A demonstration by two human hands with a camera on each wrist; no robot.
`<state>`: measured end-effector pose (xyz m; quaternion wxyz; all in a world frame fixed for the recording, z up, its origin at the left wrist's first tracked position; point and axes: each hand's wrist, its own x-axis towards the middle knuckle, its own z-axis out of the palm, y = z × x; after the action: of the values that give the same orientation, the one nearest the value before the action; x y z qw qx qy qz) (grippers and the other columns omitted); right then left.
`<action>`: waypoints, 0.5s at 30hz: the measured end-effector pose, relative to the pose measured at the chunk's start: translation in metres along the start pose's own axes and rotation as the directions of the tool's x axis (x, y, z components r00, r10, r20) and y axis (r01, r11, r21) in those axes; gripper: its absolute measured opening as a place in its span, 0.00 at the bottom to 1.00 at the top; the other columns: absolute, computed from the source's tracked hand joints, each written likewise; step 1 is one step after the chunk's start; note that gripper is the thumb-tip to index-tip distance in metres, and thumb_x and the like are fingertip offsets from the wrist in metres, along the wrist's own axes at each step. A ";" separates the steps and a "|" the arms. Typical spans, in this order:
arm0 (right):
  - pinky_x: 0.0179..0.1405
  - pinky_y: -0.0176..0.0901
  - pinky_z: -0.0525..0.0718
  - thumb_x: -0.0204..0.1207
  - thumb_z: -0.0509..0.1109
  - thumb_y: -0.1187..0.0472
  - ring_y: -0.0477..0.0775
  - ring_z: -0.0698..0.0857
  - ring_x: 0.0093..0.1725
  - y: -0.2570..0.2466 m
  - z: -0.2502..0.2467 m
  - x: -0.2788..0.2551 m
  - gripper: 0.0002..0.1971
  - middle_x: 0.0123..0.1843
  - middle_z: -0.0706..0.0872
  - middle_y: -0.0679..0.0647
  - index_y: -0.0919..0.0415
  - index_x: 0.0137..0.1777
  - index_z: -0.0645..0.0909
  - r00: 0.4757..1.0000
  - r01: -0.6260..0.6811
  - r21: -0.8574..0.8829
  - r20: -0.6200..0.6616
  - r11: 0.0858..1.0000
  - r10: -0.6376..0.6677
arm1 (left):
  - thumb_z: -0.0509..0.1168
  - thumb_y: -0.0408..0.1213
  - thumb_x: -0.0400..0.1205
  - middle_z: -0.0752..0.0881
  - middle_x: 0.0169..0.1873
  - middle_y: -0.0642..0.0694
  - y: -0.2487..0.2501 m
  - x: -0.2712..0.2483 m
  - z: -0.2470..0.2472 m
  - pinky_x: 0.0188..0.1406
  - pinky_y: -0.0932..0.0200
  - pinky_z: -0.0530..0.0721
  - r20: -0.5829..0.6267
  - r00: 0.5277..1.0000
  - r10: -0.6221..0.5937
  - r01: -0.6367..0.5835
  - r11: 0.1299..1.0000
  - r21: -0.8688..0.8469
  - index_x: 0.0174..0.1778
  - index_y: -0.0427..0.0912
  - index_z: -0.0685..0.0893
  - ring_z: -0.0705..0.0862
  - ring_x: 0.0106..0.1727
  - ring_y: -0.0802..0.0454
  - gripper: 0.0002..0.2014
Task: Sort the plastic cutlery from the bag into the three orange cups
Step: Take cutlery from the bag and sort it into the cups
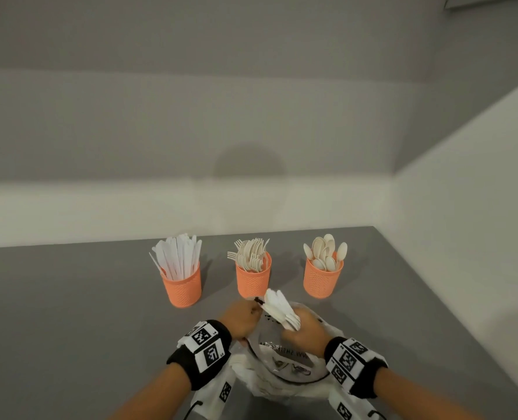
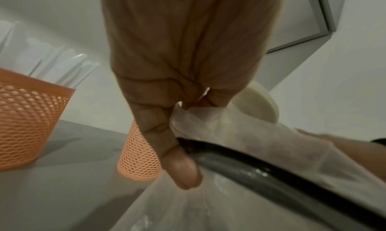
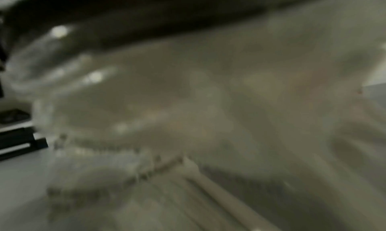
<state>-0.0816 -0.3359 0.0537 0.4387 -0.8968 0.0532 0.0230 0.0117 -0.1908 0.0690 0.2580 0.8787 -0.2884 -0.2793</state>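
Note:
Three orange mesh cups stand in a row: the left cup point(image 1: 182, 287) with white knives, the middle cup point(image 1: 253, 280) with forks, the right cup point(image 1: 322, 280) with spoons. In front of them lies the clear plastic bag point(image 1: 291, 356). My right hand point(image 1: 303, 328) grips a bunch of white cutlery point(image 1: 278, 307) just above the bag's mouth, rounded ends pointing up and left. My left hand point(image 1: 251, 310) pinches the bag's dark rim. In the left wrist view my left hand point(image 2: 183, 112) pinches the bag point(image 2: 261, 148), with a cream spoon bowl point(image 2: 262, 102) behind it. The right wrist view is blurred plastic.
The grey table point(image 1: 70, 313) meets a white wall behind the cups and another on the right. The knife cup point(image 2: 31, 119) and the fork cup point(image 2: 137, 158) stand close to my left hand. Both wrists wear black bands with printed markers.

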 end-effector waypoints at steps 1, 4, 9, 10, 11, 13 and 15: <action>0.33 0.34 0.72 0.72 0.64 0.75 0.33 0.76 0.26 -0.004 -0.003 0.001 0.16 0.26 0.79 0.39 0.53 0.33 0.74 0.997 -0.026 0.093 -0.073 0.995 0.033 | 0.48 0.35 0.86 0.83 0.47 0.39 0.001 -0.001 0.000 0.28 0.73 0.77 0.008 1.000 0.000 0.000 1.000 -0.014 0.50 0.40 0.78 0.85 0.47 0.37 0.13; 0.23 0.32 0.73 0.73 0.65 0.76 0.36 0.73 0.18 -0.019 -0.016 0.008 0.15 0.25 0.74 0.49 0.56 0.33 0.73 0.968 -0.049 0.302 -0.222 0.952 0.121 | 0.50 0.31 0.85 0.80 0.61 0.40 0.004 -0.003 -0.002 0.48 0.63 0.78 0.030 0.998 0.059 -0.058 0.998 -0.034 0.65 0.38 0.79 0.82 0.57 0.42 0.17; 0.23 0.39 0.74 0.76 0.62 0.74 0.45 0.70 0.17 -0.047 -0.048 0.033 0.09 0.22 0.72 0.52 0.61 0.38 0.72 0.908 0.102 0.621 -0.377 0.777 0.182 | 0.55 0.29 0.84 0.86 0.49 0.39 0.013 -0.009 -0.013 0.49 0.61 0.77 -0.342 0.937 0.075 -0.200 0.916 -0.348 0.50 0.36 0.85 0.81 0.48 0.51 0.12; 0.23 0.40 0.73 0.76 0.62 0.74 0.45 0.70 0.18 -0.052 -0.052 0.037 0.10 0.20 0.72 0.50 0.61 0.38 0.71 0.897 0.142 0.659 -0.401 0.738 0.185 | 0.55 0.29 0.84 0.85 0.44 0.39 0.014 -0.011 -0.016 0.44 0.63 0.79 -0.393 0.919 -0.004 -0.211 0.839 -0.501 0.47 0.36 0.84 0.80 0.43 0.51 0.12; 0.24 0.41 0.73 0.76 0.62 0.75 0.45 0.70 0.17 -0.060 -0.055 0.041 0.10 0.18 0.72 0.48 0.61 0.37 0.71 0.886 0.182 0.688 -0.425 0.703 0.187 | 0.54 0.29 0.85 0.83 0.40 0.40 0.015 -0.012 -0.019 0.37 0.67 0.81 -0.386 0.919 -0.084 -0.210 0.722 -0.659 0.45 0.35 0.83 0.80 0.40 0.52 0.12; 0.23 0.40 0.74 0.76 0.62 0.74 0.44 0.70 0.17 -0.075 -0.058 0.046 0.10 0.17 0.72 0.46 0.61 0.37 0.71 0.870 0.248 0.710 -0.462 0.659 0.171 | 0.51 0.33 0.87 0.83 0.39 0.40 0.017 -0.016 -0.023 0.31 0.69 0.84 -0.255 0.951 -0.175 -0.161 0.425 -0.891 0.47 0.34 0.82 0.81 0.38 0.51 0.14; 0.21 0.38 0.75 0.77 0.63 0.73 0.44 0.71 0.17 -0.093 -0.055 0.052 0.09 0.18 0.73 0.46 0.60 0.38 0.71 0.858 0.299 0.727 -0.488 0.618 0.159 | 0.50 0.39 0.87 0.85 0.42 0.37 0.017 -0.017 -0.027 0.36 0.61 0.87 -0.093 0.973 -0.211 -0.056 0.173 -0.983 0.51 0.32 0.80 0.84 0.42 0.47 0.16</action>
<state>-0.0198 -0.3270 0.1559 0.7545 -0.5887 0.1346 -0.2570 0.0111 -0.1834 0.1042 0.7749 0.5450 0.0317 -0.3186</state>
